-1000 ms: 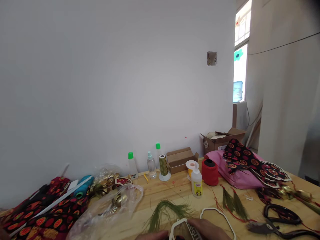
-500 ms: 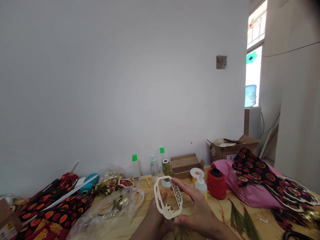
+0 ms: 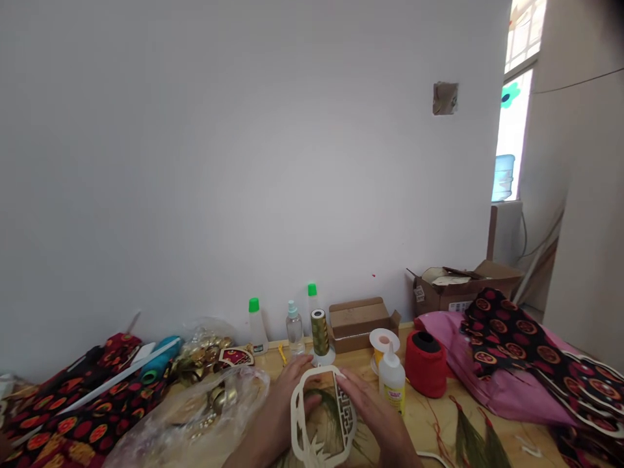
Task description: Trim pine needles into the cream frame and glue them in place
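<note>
Frame (image 3: 295, 422) — long axis near-upright in view, lattice edge (image 3: 346, 422) rightward

I hold the pale cut-out frame (image 3: 347, 416) between my left hand (image 3: 277, 411) and my right hand (image 3: 373, 413), and through its opening I can see the green threads (image 3: 334, 408) on the wooden table (image 3: 414, 426). Just beside my right hand stands the white squeeze bottle (image 3: 391, 376), with the red thread cone (image 3: 426, 374) near it, and farther right are two green tassels (image 3: 468, 432). On my left side lies the clear plastic bag (image 3: 190, 426), beside the dark patterned cloth (image 3: 92, 426).
</note>
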Demonstrator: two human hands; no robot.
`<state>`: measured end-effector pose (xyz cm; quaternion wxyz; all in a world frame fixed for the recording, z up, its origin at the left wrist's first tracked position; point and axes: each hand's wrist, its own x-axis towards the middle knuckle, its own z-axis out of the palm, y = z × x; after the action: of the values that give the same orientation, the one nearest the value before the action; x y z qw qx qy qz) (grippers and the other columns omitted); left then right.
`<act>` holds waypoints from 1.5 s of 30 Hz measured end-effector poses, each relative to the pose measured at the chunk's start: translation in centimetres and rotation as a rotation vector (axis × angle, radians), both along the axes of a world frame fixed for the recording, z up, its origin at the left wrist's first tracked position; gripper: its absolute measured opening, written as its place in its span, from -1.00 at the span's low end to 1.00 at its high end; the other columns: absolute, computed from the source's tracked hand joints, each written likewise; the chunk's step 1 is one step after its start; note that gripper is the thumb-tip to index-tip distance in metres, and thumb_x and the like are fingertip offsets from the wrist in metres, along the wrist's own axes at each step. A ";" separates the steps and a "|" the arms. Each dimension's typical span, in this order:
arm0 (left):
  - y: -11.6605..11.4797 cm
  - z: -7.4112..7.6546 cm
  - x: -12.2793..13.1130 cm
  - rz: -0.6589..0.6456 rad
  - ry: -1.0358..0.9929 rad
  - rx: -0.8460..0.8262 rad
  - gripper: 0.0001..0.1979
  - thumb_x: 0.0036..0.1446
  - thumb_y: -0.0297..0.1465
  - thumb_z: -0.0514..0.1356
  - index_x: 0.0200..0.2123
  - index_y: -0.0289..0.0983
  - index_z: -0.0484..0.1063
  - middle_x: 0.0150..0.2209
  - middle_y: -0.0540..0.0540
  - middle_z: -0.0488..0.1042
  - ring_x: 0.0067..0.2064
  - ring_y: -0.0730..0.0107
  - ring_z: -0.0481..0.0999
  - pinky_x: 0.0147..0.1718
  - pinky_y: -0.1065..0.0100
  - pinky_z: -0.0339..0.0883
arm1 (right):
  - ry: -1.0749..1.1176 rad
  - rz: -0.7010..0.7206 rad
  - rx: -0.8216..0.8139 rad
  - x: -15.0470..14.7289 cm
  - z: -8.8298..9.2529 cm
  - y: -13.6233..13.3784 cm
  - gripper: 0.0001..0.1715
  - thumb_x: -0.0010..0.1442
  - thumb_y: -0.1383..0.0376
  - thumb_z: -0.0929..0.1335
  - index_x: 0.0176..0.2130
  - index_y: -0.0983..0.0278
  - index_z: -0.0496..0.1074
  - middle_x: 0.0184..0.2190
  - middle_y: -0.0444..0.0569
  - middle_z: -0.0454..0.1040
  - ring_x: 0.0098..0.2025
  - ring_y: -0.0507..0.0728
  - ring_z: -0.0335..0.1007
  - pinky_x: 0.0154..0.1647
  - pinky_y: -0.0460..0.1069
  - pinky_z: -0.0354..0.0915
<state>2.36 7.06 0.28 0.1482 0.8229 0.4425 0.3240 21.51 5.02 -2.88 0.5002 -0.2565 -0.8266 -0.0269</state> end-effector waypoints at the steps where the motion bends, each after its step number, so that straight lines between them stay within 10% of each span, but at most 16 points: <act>1: -0.3 0.0 0.1 -0.030 -0.004 -0.013 -0.72 -0.04 -0.33 0.14 -0.19 -0.15 0.43 0.01 -0.16 0.35 0.07 0.08 0.23 0.06 0.08 0.04 | 0.006 -0.031 -0.005 0.0 -0.1 0.0 -0.01 -0.13 0.01 0.37 0.16 0.29 -0.06 0.07 0.15 0.24 0.05 0.27 0.21 -0.03 0.04 0.24; 8: -1.6 0.6 0.6 0.021 -0.220 -0.081 -0.74 0.04 -0.35 0.05 -0.18 -0.21 0.38 0.00 -0.18 0.35 0.03 0.20 0.29 0.01 0.15 0.15 | 0.087 -0.142 -0.030 -0.4 1.1 -1.2 -0.07 -0.15 0.18 0.38 0.14 0.33 -0.03 0.05 0.15 0.25 0.06 0.30 0.18 -0.03 0.09 0.23; 12: -3.9 1.1 -0.5 -0.012 -0.313 -0.155 -0.48 0.03 -0.39 0.07 0.10 -0.09 0.06 0.16 -0.09 0.14 0.14 0.20 0.13 0.07 0.16 0.05 | 0.023 -0.136 -0.172 -0.5 2.0 -1.8 -0.04 -0.21 0.30 0.41 0.13 0.32 -0.03 0.06 0.18 0.25 0.06 0.31 0.16 0.00 0.13 0.20; 18: -4.6 -2.2 -3.4 -0.033 -0.183 0.027 0.08 -0.36 -0.38 0.35 0.16 -0.01 -0.27 0.26 -0.06 -0.23 0.22 -0.10 -0.28 0.08 -0.15 -0.29 | -0.127 -0.060 -0.230 -0.6 1.6 -2.0 -0.01 -0.30 0.27 0.44 0.10 0.33 0.05 0.04 0.21 0.27 0.05 0.33 0.18 0.00 0.15 0.18; 29: -4.5 -2.3 -1.9 -0.039 -0.057 -0.204 -0.06 -0.40 -0.32 0.34 0.12 -0.23 0.04 0.18 -0.31 0.05 0.17 -0.16 -0.01 0.07 -0.06 -0.08 | -0.236 0.079 -0.211 -1.2 3.4 -2.7 -0.11 -0.22 0.04 0.42 0.05 0.31 0.15 -0.06 0.20 0.37 -0.09 0.29 0.31 -0.14 0.09 0.24; 32: -4.9 -1.6 -1.7 -0.001 -0.324 -0.301 -0.05 -0.36 -0.30 0.34 0.14 -0.26 -0.01 0.19 -0.30 0.03 0.17 -0.06 0.02 0.09 0.02 -0.08 | -0.134 0.007 -0.328 -0.4 4.0 -3.3 -0.20 -0.11 0.07 0.40 0.05 0.31 0.15 -0.06 0.13 0.37 -0.05 0.22 0.27 -0.06 0.04 0.19; 36: -5.0 -1.5 -1.7 -0.103 -0.973 -0.660 -0.17 -0.30 -0.25 0.32 0.09 -0.23 0.08 0.10 -0.27 0.17 0.07 0.03 0.23 0.00 0.09 0.11 | -0.306 -0.164 -0.564 0.1 4.2 -3.4 -0.92 -0.01 0.35 0.34 -0.46 0.27 0.47 -0.49 -0.10 0.49 -0.38 0.06 0.38 -0.35 -0.11 0.24; 45: -5.3 -2.2 -1.6 -0.280 -1.351 -1.081 -0.53 -0.21 -0.31 0.30 -0.14 -0.23 0.38 -0.01 -0.17 0.33 -0.05 0.10 0.37 -0.12 0.12 0.25 | -0.472 -0.190 -0.615 -1.4 2.1 -3.5 -0.88 -0.10 0.37 0.37 -0.49 0.17 0.52 -0.54 -0.17 0.53 -0.50 0.02 0.40 -0.53 -0.18 0.18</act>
<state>0.72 1.75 -1.96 0.7869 0.3185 0.2478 0.4668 20.10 1.52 -0.79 0.1918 -0.4567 -0.8607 0.1177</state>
